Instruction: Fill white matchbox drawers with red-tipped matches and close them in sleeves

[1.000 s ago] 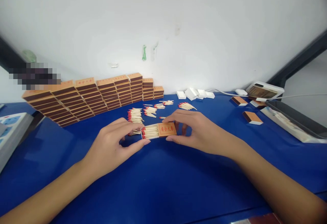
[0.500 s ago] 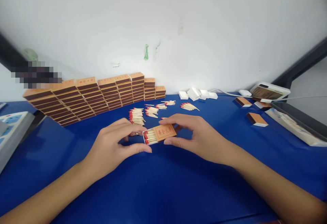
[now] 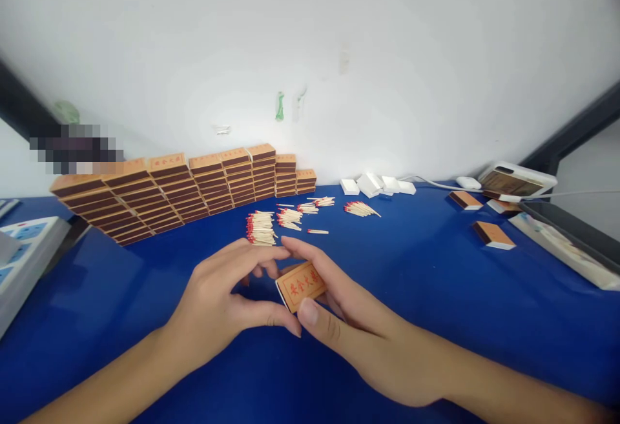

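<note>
A closed matchbox [image 3: 300, 285], orange on top with red characters, is held tilted above the blue table. My right hand [image 3: 358, 321] grips its right part, thumb on the near edge and fingers behind. Around the left end curves my left hand [image 3: 232, 295], its thumb by the near corner and its fingers by the far one; exact contact is partly hidden. The box's white tray edge shows only as a thin line. Beyond the hands lie red-headed matches in small piles, the largest pile [image 3: 260, 227] on the left and another pile [image 3: 361, 208] to the right.
Stacked matchboxes [image 3: 174, 185] form a wall at the back left. Several white trays [image 3: 371, 184] sit against the wall. At right are loose matchboxes [image 3: 494, 235], a phone [image 3: 518, 180] and a dark case [image 3: 562, 224]. A power strip [image 3: 31, 250] stands at far left.
The tray with its matches has slid into the sleeve, so the matchbox is now closed. The hands have come closer together and the box has moved slightly lower and nearer.
</note>
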`<state>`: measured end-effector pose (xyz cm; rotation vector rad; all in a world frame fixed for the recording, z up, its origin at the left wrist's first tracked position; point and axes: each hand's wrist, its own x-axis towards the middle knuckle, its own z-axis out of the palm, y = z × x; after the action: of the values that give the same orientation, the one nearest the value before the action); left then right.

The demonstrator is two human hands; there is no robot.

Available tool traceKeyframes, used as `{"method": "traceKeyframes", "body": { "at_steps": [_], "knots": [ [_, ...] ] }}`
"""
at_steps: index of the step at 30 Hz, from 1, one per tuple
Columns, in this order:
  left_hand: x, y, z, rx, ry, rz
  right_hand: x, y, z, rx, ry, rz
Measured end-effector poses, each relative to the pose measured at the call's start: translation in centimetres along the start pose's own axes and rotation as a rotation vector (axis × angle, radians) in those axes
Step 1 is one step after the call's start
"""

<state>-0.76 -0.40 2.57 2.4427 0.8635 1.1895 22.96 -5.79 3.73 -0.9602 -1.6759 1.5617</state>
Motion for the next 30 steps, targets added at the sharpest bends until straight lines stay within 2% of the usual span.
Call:
{"method": "traceKeyframes", "body": {
  "at_steps": [6, 10, 13, 16, 19, 23, 26, 30],
  "knots": [
    [-0.3, -0.6, 0.1, -0.099, -0.050, -0.025, -0.3, 0.2, -0.3, -0.048, -0.122, 0.042],
    [-0.3, -1.1, 0.4, -0.077, -0.036, -0.018, -0.1, -0.6, -0.1, -0.113, -0.148, 0.045],
    [-0.2, -1.4, 0.7, -0.081, -0.045, 0.089, -0.1, -1.3, 0.1, -0.173, -0.148, 0.068],
    [-0.1, -1.2, 0.8, -0.085, -0.023, 0.194, -0.1, -1.3, 0.1, -0.198, -0.129, 0.044],
    [0.0, -1.0, 0.7, -0.072, -0.016, 0.224, 0.1, -1.0, 0.0, -0.197, -0.100, 0.030],
    [0.1, -1.0, 0.6, -0.084, -0.027, 0.203, 0.2, -0.9, 0.0, -0.208, -0.092, -0.001],
    [0.1, -1.1, 0.8, -0.102, -0.084, 0.184, 0.2, -0.8, -0.1, -0.214, -0.099, -0.016],
    [0.1, -1.0, 0.5, -0.056, -0.113, 0.120, 0.3, -0.3, -0.9, -0.359, 0.015, -0.089]
  ]
}}
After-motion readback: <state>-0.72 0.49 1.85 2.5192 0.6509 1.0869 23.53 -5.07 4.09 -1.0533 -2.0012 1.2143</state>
